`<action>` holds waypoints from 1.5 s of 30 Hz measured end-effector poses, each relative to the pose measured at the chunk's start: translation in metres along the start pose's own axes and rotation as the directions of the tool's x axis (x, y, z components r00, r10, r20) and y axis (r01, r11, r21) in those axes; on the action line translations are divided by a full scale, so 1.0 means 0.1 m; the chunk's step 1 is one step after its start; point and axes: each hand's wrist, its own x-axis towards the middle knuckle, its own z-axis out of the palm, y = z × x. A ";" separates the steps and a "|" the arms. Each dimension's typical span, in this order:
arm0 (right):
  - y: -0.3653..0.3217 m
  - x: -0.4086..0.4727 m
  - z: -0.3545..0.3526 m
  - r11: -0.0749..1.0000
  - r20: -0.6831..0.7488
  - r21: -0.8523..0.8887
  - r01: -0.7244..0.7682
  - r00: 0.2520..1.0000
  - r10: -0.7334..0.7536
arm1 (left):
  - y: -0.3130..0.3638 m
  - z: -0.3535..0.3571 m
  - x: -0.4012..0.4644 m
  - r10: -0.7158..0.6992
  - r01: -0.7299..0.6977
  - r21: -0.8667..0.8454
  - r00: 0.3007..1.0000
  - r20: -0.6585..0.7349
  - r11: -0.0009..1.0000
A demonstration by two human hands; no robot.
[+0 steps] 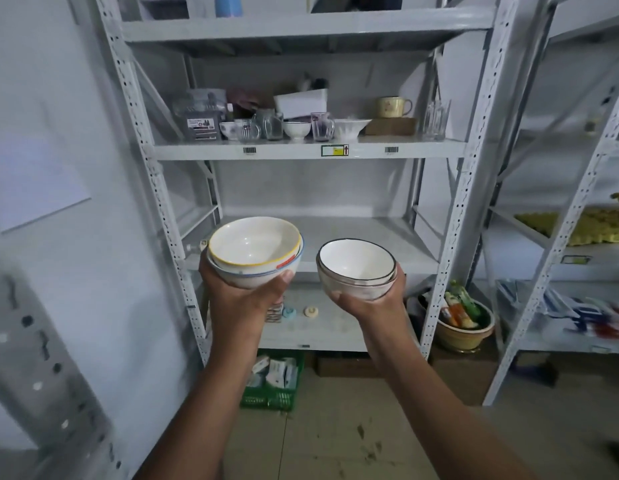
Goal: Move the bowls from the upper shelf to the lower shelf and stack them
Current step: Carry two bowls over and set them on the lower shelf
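Left hand (245,292) cupping two nested bowls (254,249), right hand (370,296) cupping two more (356,266), three bowls up on the shelf (308,149)

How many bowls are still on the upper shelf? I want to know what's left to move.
3 that I can see: a patterned small bowl at left, a footed white bowl in the middle, and a flared white bowl right of it. Glasses may hide more.

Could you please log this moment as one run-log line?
left hand: holds yellow-rimmed bowl stack | right hand: holds black-rimmed bowl stack | lower shelf: bare
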 end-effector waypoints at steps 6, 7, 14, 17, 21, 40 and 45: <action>0.38 0.68 0.21 0.999 0.020 -0.029 -0.025 0.999 0.026 | -0.67 0.21 0.62 -0.040 0.037 -0.063 0.999 -0.036 0.997; 0.45 0.81 0.26 0.999 0.020 -0.028 -0.018 1.000 0.018 | -0.80 0.22 0.75 -0.049 0.046 -0.067 0.998 -0.044 0.997; 0.95 1.67 0.54 1.000 0.016 -0.021 -0.002 1.000 0.002 | -1.56 0.29 1.54 -0.043 0.040 -0.050 0.997 -0.061 0.998; 1.11 2.00 0.59 1.000 0.018 -0.009 -0.025 1.000 0.025 | -1.79 0.32 1.80 -0.055 0.052 -0.050 0.997 -0.059 0.997; 1.32 2.40 0.62 0.999 0.012 -0.011 -0.042 0.999 0.042 | -2.14 0.37 2.07 -0.082 0.079 -0.049 0.995 -0.059 0.996; 2.48 4.12 0.61 0.999 0.100 -0.044 -0.025 0.995 0.029 | -3.31 0.49 3.03 -0.051 0.123 0.257 0.962 -0.269 0.959; 2.77 4.37 0.78 0.998 0.142 -0.060 -0.029 0.989 0.038 | -3.56 0.56 3.25 -0.133 0.200 0.313 0.966 -0.223 0.928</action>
